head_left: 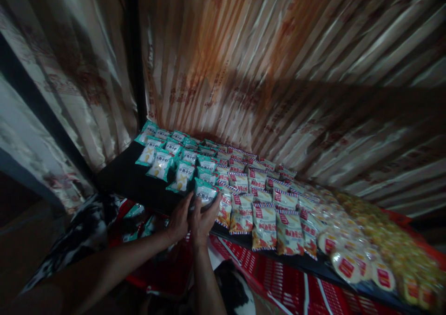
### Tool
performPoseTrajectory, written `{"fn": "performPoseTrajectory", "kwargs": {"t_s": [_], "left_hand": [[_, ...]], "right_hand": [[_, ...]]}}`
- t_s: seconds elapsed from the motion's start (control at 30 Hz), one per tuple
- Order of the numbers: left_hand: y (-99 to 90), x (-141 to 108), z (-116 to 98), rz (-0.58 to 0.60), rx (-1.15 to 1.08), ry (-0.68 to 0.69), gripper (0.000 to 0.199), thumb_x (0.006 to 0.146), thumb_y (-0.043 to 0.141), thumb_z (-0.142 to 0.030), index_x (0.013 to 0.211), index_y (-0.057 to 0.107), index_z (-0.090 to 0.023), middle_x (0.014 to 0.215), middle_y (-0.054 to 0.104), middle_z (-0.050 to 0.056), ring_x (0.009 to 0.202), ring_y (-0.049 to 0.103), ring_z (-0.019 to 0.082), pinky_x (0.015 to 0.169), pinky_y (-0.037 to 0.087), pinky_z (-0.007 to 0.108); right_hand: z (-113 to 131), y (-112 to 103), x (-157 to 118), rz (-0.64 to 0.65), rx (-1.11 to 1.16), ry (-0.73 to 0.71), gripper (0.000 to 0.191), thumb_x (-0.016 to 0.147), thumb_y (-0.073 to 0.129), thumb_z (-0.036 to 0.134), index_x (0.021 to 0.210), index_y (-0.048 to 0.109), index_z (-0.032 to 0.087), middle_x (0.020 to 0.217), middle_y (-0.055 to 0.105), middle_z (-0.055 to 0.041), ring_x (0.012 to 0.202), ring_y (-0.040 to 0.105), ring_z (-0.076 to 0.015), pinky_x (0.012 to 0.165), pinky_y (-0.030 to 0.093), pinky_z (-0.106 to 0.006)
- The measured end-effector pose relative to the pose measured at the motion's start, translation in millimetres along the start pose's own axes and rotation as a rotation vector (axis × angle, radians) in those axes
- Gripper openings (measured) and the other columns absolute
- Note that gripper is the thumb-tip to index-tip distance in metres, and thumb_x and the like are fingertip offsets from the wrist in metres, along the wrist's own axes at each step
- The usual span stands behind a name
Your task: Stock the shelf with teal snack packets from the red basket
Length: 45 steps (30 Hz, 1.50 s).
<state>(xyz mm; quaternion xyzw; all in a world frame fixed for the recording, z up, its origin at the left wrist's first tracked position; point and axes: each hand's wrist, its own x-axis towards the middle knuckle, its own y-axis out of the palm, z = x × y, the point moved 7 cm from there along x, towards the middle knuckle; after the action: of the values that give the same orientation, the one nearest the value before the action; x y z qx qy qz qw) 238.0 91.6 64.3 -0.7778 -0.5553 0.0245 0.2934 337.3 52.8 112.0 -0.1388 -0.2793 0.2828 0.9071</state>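
A teal and white snack bag (pixel 206 192) is between my two hands at the front of the rows. My right hand (pixel 205 219) grips it from below, thumb at the left of the bag and fingers around its right side. Close beside it, my left hand (pixel 179 219) closes on the bag's lower left edge, its fingertips partly hidden. Matching teal bags (pixel 160 164) stand in rows behind and to the left. Just to the right are rows of white and red snack bags (pixel 264 226) with striped edges.
The bags stand on a black shelf (pixel 139 189). Further right lie round clear-wrapped packs (pixel 344 266) and yellow-wrapped pieces (pixel 390 240). Below are a red basket (pixel 160 285) with more teal bags and red crates (pixel 278 278). Pleated curtains (pixel 278 73) hang behind.
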Motion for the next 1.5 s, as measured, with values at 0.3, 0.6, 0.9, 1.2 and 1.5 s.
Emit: {"fn": "performPoseTrajectory", "kwargs": {"t_s": [0.3,0.6,0.9,1.2,1.5], "left_hand": [[9.1,-1,8,0.027,0.026,-0.004,0.055,0.085,0.035,-0.016,0.139,0.03,-0.01,0.142,0.04,0.018,0.132,0.037,0.022,0.108,0.032,0.045],[6.1,-4,6,0.024,0.043,0.044,0.057,0.084,0.038,-0.018,0.139,0.03,-0.011,0.142,0.039,0.017,0.132,0.036,0.023,0.108,0.032,0.046],[9.3,1,3,0.025,0.018,-0.002,0.057,0.083,0.043,-0.02,0.139,0.033,-0.013,0.14,0.044,0.016,0.13,0.04,0.024,0.108,0.033,0.047],[10.0,-2,9,0.032,-0.024,-0.022,0.059,0.083,0.043,-0.021,0.14,0.03,-0.011,0.142,0.039,0.019,0.132,0.037,0.026,0.109,0.03,0.048],[11.3,-4,12,0.017,-0.031,-0.039,0.055,0.084,0.039,-0.018,0.138,0.032,-0.014,0.142,0.041,0.015,0.131,0.038,0.022,0.11,0.03,0.046]], "right_hand": [[1,0,0,0.027,0.055,0.023,0.074,0.085,0.042,0.053,0.14,0.026,0.005,0.142,0.033,-0.0233,0.133,0.03,-0.0294,0.105,0.028,-0.048],[-4,5,0,0.042,0.063,0.059,0.076,0.085,0.043,0.052,0.142,0.023,0.005,0.145,0.029,-0.0236,0.136,0.027,-0.0298,0.106,0.027,-0.049],[-1,1,5,0.042,0.072,0.025,0.071,0.087,0.041,0.048,0.142,0.021,0.008,0.144,0.031,-0.0219,0.135,0.028,-0.0285,0.106,0.027,-0.048],[-4,2,4,0.044,0.056,0.02,0.075,0.086,0.043,0.051,0.141,0.023,0.005,0.143,0.031,-0.0235,0.135,0.028,-0.0292,0.107,0.027,-0.049],[4,-4,-1,0.013,0.011,-0.06,0.07,0.087,0.041,0.048,0.142,0.022,0.009,0.145,0.027,-0.0221,0.136,0.024,-0.0304,0.106,0.025,-0.054]]}}
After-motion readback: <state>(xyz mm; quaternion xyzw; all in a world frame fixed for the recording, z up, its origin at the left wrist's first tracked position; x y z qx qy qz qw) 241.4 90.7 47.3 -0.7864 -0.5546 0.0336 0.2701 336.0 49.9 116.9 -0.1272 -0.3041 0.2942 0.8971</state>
